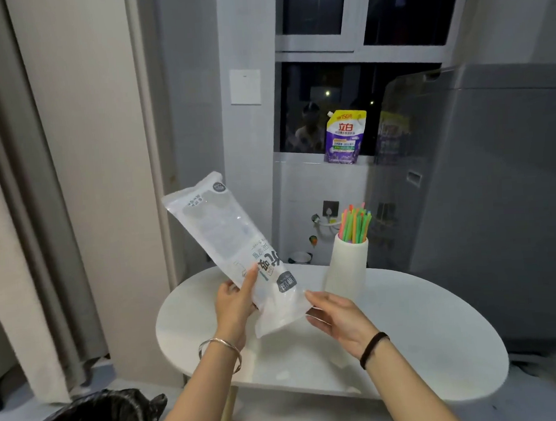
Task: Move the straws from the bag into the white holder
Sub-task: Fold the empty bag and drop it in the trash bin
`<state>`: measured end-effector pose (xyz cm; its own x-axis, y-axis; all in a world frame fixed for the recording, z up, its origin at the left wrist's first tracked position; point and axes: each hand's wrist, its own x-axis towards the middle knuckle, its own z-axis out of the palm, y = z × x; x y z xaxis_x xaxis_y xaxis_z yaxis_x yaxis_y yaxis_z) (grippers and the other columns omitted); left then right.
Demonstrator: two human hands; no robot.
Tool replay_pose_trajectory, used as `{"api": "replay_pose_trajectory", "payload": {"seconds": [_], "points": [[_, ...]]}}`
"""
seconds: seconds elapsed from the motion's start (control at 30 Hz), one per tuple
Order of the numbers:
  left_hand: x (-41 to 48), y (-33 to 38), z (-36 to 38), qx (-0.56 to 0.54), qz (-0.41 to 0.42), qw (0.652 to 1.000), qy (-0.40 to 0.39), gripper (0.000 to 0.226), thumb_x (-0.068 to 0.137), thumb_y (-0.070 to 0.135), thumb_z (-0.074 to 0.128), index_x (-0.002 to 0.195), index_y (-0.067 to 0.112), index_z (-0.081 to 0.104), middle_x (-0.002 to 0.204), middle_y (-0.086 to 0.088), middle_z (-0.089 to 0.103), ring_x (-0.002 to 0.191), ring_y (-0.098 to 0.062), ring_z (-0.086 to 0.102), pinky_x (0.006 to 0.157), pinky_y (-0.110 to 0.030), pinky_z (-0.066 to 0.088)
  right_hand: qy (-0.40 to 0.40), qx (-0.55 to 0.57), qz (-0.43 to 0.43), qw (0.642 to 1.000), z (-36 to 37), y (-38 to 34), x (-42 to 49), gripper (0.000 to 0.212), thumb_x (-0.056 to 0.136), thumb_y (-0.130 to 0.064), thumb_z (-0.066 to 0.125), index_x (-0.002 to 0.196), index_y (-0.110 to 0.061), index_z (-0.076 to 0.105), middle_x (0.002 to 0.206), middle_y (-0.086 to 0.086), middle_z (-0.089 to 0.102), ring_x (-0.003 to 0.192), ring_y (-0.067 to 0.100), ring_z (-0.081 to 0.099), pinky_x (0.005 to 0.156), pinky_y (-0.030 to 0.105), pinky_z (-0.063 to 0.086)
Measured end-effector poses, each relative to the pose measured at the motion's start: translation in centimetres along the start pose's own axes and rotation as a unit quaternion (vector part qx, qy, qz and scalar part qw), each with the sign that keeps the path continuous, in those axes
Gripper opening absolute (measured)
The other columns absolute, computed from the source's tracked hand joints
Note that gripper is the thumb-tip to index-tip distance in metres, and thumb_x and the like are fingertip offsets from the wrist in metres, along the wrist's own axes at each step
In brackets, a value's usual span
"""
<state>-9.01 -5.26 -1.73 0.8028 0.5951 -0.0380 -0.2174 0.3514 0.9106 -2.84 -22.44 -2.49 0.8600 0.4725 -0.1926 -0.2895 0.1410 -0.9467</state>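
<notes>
Head view. White holder (346,264) stands upright on the oval white table (408,332), with the coloured straws (355,225) upright in it. Left of the holder, the bag (226,233) is held off the table, tilted, far end up and to the left; it looks see-through. Left hand (235,305) grips the bag's lower part, thumb across the front. Right hand (337,317), in front of the holder: fingers nearly straight, tips at the bag's lower edge; can't tell whether they pinch. Purple pouch (345,138) on the sill above the holder.
</notes>
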Motion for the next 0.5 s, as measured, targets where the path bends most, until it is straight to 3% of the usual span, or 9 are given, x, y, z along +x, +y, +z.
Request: {"api": "replay_pose_trajectory", "payload": {"seconds": [0.13, 0.27, 0.4, 0.5], "points": [[0.3, 0.6, -1.2, 0.03, 0.039, 0.999, -0.009, 0.021, 0.088, 0.026, 0.064, 0.098, 0.008, 0.07, 0.091, -0.002, 0.077, 0.074, -0.012, 0.072, 0.063, -0.023, 0.058, 0.018, 0.043, -0.013, 0.999, 0.2, 0.1, 0.2, 0.004, 0.082, -0.013, 0.068, 0.082, -0.009, 0.067, 0.072, -0.002, 0.074, 0.064, 0.007, 0.068, 0.062, 0.016, 0.056], [0.7, 1.5, -2.2, 0.064, 0.012, 0.991, -0.121, 0.023, 0.096, 0.025, 0.051, 0.11, 0.014, 0.065, 0.096, 0.001, 0.077, 0.088, -0.015, 0.073, 0.073, -0.027, 0.058, 0.016, 0.011, -0.038, 0.999, -0.1, -0.4, 0.5, 0.009, 0.083, -0.016, 0.067, 0.083, -0.012, 0.06, 0.082, 0.004, 0.072, 0.069, 0.011, 0.068, 0.064, 0.02, 0.056], [0.6, 2.1, -2.9, 0.153, -0.035, 0.965, -0.211, 0.028, 0.094, 0.026, 0.055, 0.115, 0.01, 0.064, 0.109, -0.009, 0.074, 0.102, -0.025, 0.069, 0.088, -0.037, 0.056, -0.024, -0.126, -0.077, 0.989, 0.7, -0.9, 0.4, 0.049, 0.076, -0.035, 0.072, 0.118, -0.033, 0.048, 0.097, -0.001, 0.075, 0.087, 0.015, 0.068, 0.078, 0.028, 0.054], [0.3, 1.8, -2.9, 0.164, -0.031, 0.959, -0.228, 0.028, 0.093, 0.027, 0.056, 0.119, 0.016, 0.061, 0.112, -0.005, 0.073, 0.101, -0.021, 0.07, 0.08, -0.033, 0.058, -0.059, -0.115, -0.137, 0.982, 1.6, -0.9, 0.6, 0.081, 0.077, -0.02, 0.074, 0.133, -0.052, 0.025, 0.11, 0.004, 0.072, 0.099, 0.021, 0.07, 0.086, 0.045, 0.056]]}}
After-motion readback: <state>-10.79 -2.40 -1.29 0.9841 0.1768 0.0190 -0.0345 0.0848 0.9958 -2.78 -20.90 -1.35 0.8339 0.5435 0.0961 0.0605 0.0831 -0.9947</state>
